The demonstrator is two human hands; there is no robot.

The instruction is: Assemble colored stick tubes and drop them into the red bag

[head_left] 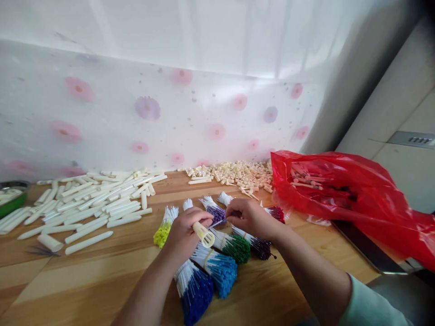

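Note:
My left hand is closed around a cream plastic tube, its slotted end turned toward me. My right hand pinches a thin white stick just right of the tube. Beneath and around both hands lie several bundles of thin white sticks with coloured ends: a yellow bundle, a purple bundle, a green bundle, a light blue bundle, a dark blue bundle, a dark purple bundle and a red bundle. My hands partly cover some bundles.
White tapered tubes are heaped at the left, beside a green bowl. Small cream plastic parts are piled along the wall. A red plastic bag holding similar pieces lies at the right, over a dark flat object.

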